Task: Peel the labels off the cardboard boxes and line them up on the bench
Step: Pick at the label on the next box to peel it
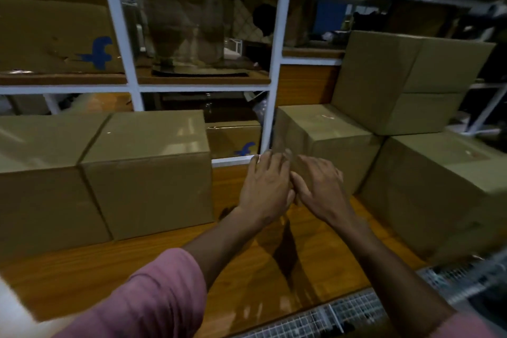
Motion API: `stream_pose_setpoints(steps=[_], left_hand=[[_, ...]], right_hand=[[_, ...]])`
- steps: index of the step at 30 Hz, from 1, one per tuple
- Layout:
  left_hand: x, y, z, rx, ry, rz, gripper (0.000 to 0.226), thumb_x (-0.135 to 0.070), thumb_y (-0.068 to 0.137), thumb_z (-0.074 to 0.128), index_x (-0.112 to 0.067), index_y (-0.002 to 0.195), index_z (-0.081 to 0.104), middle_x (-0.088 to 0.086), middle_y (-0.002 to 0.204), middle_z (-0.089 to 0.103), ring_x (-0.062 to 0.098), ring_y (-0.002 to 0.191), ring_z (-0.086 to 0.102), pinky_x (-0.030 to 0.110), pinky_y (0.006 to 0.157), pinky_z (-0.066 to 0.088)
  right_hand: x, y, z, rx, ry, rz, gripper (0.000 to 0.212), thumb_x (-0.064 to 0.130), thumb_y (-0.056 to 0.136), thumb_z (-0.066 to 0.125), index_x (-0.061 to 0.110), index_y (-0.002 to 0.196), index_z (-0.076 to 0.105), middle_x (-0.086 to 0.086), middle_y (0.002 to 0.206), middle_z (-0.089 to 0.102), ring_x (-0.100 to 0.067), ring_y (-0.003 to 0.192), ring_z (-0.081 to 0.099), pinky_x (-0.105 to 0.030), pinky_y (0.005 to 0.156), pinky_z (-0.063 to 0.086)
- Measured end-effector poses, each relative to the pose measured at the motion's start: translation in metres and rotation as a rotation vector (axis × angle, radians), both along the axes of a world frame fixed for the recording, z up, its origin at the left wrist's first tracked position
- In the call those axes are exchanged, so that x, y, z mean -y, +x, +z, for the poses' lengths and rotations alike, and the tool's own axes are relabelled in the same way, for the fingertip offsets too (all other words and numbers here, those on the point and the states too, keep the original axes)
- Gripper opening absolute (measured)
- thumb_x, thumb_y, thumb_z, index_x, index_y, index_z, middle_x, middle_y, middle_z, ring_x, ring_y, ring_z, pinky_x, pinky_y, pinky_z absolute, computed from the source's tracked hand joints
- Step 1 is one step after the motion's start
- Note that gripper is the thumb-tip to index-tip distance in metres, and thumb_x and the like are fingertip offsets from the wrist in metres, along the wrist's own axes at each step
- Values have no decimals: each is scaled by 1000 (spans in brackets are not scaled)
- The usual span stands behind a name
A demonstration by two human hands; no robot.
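Both arms reach forward, pink sleeves pushed up past the forearms. The left hand (267, 185) and right hand (319, 186) sit side by side, backs up, thumbs touching, fingers (277, 158) extended and loosely spread, blurred at the tips.

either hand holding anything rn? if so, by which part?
Nothing is plainly held. The left hand and the right hand reach with fingers extended toward the front face of the middle cardboard box; motion blur hides whether fingertips pinch a label edge.
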State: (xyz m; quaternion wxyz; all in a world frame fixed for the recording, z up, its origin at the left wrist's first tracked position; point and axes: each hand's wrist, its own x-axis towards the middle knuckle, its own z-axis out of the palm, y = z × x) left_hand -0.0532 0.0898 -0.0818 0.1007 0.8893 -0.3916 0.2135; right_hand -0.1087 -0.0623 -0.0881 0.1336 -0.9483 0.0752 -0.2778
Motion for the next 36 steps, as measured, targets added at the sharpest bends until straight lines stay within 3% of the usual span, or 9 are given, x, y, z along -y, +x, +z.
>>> stream_pose_setpoints(steps=[7,17,19,21,25,28,31,34,36], left_hand=[[83,3,5,-7,44,-38,65,-51,97,52,-14,148,39,13,157,35,32,150,21,53,124,19],[163,43,13,-21,93,-12,65,-46,100,48,-13,153,30,16,165,20,35,155,8,57,125,10],[174,56,16,-54,112,4,69,-43,100,49,-12,156,22,16,168,11,35,156,0,58,125,7],[181,67,19,-94,140,30,74,-39,99,54,-12,158,17,15,169,7,35,156,-6,58,125,4],[184,81,25,-114,209,49,68,-34,100,56,-14,156,23,12,167,18,34,157,-4,60,125,2],[181,87,27,-150,214,57,70,-31,97,62,-19,156,25,8,162,22,34,156,5,69,120,6],[176,90,28,-231,194,69,75,-30,93,68,-24,154,26,7,157,21,34,149,18,77,110,25],[169,93,30,-222,202,66,69,-19,93,68,-20,151,30,9,151,22,36,142,26,60,104,46],[166,95,32,-205,213,57,65,-13,95,65,-16,151,32,10,150,23,36,139,29,48,103,50]], right_hand=[[77,-12,2,-28,12,-63,70,62,92,30,19,140,57,-4,138,61,-25,130,51,-47,104,40],[143,17,9,-34,-94,-40,48,41,102,38,17,141,52,-5,141,57,-25,131,48,-45,106,41],[151,33,14,-54,-129,-14,46,28,100,52,16,144,48,-9,149,48,-30,138,42,-49,108,40],[157,48,19,-100,-139,13,57,19,97,61,16,150,41,-11,158,35,-32,146,30,-53,113,36],[170,72,21,-172,-145,31,66,16,99,59,18,157,28,-10,166,20,-32,155,12,-53,124,20],[178,81,18,-203,-161,62,53,19,104,50,19,155,34,-7,165,27,-30,155,15,-48,125,13],[179,86,12,-142,-153,100,46,19,102,54,20,148,47,-5,155,44,-27,147,34,-44,121,24],[173,90,10,-89,-159,108,43,18,100,58,20,143,54,-6,146,52,-29,136,45,-44,114,34],[168,91,9,-63,-154,115,41,18,100,59,19,141,56,-7,143,54,-30,133,47,-44,111,37]])
